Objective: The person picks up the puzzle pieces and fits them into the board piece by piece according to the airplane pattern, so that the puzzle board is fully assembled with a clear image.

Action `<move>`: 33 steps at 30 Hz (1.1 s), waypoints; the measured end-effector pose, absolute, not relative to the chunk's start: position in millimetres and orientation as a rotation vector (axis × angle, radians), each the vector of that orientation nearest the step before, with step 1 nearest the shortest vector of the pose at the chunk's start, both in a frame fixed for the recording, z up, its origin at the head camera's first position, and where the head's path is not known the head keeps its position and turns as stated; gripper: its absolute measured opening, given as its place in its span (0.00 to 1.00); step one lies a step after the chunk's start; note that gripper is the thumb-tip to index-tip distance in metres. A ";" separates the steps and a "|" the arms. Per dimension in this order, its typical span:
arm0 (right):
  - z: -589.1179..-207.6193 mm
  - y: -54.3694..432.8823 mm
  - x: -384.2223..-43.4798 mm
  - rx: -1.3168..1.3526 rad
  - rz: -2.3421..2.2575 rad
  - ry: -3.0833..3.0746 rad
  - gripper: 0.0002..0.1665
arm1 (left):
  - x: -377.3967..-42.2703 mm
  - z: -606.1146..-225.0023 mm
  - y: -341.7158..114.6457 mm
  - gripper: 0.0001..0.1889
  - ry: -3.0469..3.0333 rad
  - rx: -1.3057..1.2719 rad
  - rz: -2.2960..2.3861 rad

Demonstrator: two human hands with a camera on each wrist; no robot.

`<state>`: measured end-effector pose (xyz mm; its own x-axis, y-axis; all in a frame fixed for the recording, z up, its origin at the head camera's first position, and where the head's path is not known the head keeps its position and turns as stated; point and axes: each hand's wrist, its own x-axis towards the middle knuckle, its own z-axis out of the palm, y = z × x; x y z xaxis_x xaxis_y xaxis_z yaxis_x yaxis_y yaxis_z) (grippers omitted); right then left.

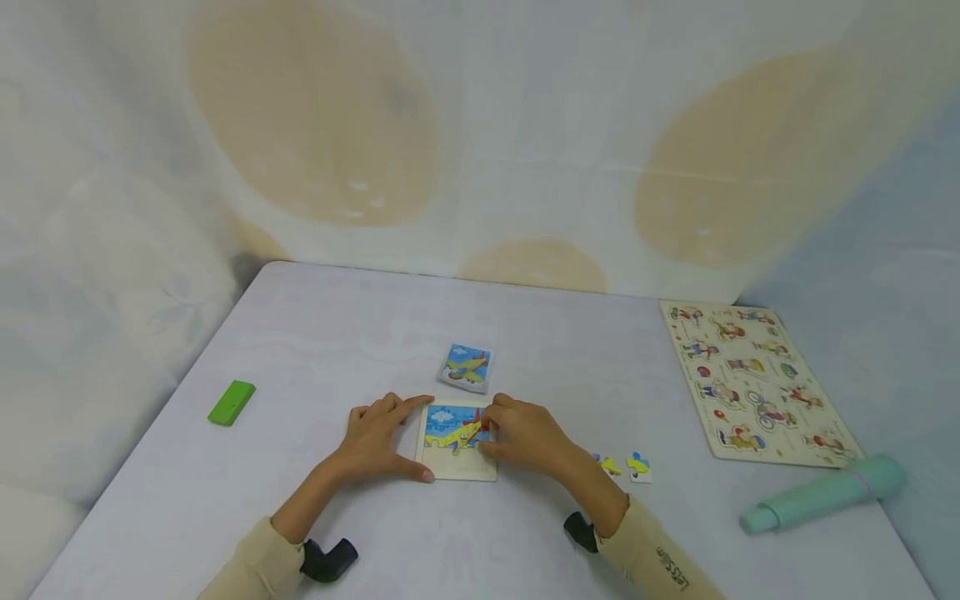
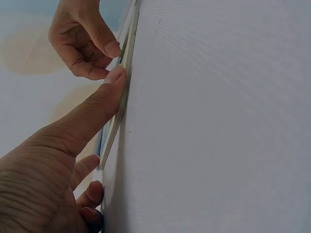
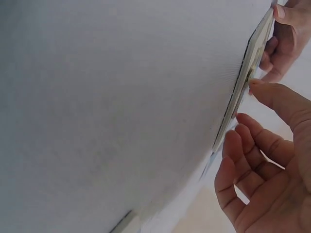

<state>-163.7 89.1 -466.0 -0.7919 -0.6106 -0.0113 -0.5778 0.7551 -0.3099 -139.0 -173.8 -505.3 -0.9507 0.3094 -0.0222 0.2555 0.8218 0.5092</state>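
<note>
The right hand (image 1: 528,435) hides part of the pale square wooden tray (image 1: 457,469); its forearm (image 1: 597,492) partly covers a small blue-and-yellow jigsaw piece (image 1: 611,467). The head view's bottom edge cuts off both beige sleeves (image 1: 255,562).

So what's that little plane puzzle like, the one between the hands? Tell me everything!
The plane puzzle is a thin, pale, wood-looking board, lying flat on the white table. Its upper part shows blue sky, a white cloud and a yellow plane with some red; below that it's bare, so it looks unfinished. The left hand's thumb and a finger touch its left corners. The right hand's fingers and thumb are at its right side, hiding some of it.
</note>
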 end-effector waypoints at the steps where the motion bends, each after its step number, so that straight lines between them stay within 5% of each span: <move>1: -466.1 89.4 -163.4 -0.973 -0.434 2.839 0.19 | -138.9 -505.2 -173.7 0.57 2.898 0.447 0.793; 10: -459.7 96.6 -151.1 -1.096 -0.252 2.842 0.32 | -137.6 -505.9 -172.9 0.57 2.903 0.450 0.793; 24: -468.9 103.5 -136.1 -1.169 0.020 2.840 0.33 | -137.9 -506.9 -172.1 0.57 2.906 0.459 0.798; 33: -462.1 107.0 -134.5 -1.070 -0.101 2.806 0.42 | -137.2 -504.9 -172.3 0.57 2.897 0.438 0.802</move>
<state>-134.5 107.0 -462.1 -0.7382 -0.6666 -0.1038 -0.6573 0.7453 -0.1115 -137.2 -172.3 -504.9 -0.9532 0.3016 -0.0226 0.2470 0.8194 0.5173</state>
